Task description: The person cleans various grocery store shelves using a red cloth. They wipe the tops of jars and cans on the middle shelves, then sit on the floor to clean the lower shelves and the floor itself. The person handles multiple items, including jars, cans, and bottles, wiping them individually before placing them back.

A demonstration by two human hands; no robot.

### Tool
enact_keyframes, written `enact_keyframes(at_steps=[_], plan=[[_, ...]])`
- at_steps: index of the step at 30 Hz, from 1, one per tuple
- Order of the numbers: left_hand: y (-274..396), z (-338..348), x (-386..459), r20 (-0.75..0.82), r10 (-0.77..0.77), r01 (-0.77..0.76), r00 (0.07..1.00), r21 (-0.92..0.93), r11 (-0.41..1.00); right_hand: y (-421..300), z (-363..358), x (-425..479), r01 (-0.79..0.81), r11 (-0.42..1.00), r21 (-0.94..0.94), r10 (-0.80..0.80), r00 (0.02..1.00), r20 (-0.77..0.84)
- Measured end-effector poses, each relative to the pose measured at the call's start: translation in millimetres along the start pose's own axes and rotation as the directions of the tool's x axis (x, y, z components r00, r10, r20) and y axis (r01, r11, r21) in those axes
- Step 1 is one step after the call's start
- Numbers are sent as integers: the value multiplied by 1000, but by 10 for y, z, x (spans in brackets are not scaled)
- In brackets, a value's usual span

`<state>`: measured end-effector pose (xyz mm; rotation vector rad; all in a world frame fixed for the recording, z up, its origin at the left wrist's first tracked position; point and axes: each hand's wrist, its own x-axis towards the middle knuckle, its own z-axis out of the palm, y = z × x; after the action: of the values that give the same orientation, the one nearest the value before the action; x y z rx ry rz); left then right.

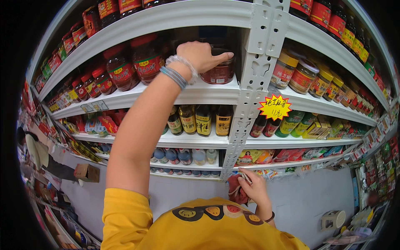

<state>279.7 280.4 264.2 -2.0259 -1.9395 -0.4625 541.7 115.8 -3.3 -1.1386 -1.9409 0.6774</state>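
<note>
My left hand [196, 56], with bracelets on its wrist, reaches into a shelf at the upper middle. Its thumb lies across the top of a dark red jar [218, 73] near the shelf's right end; the other fingers are curled and partly hidden, so a grip on the jar cannot be made out. Left of the wrist stand large red-lidded jars [147, 62] with red and green labels. Low in front of my body, my right hand [254, 186] holds a crumpled dark red cloth [237, 190] beside the white upright's lower end.
A perforated white upright [254, 75] divides the shelves, with a yellow starburst price tag [275, 107] on it. Glass bottles [203, 120] fill a lower shelf. A cardboard box [87, 172] lies on the floor by a person [37, 150] at left; a stool [333, 219] stands at right.
</note>
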Motion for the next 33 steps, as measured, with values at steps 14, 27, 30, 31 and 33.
enact_keyframes(at_steps=[14,27,30,31,33], plan=[[-156,148,43,-109,345,-350,932,-26,936,104,-9,41,-2,1000,22,2,1000,27],[-100,152,40,-59,297,-303,953,-147,942,161,28,66,1,999,44,-3,999,44],[-76,189,45,-84,309,-316,947,-92,944,194,17,92,-1,1000,14,-1,997,78],[-83,200,51,-89,309,-317,947,-96,944,209,41,107,5,1000,15,-6,997,77],[-155,236,17,-96,288,-298,953,-107,949,216,127,139,19,1000,15,-20,995,95]])
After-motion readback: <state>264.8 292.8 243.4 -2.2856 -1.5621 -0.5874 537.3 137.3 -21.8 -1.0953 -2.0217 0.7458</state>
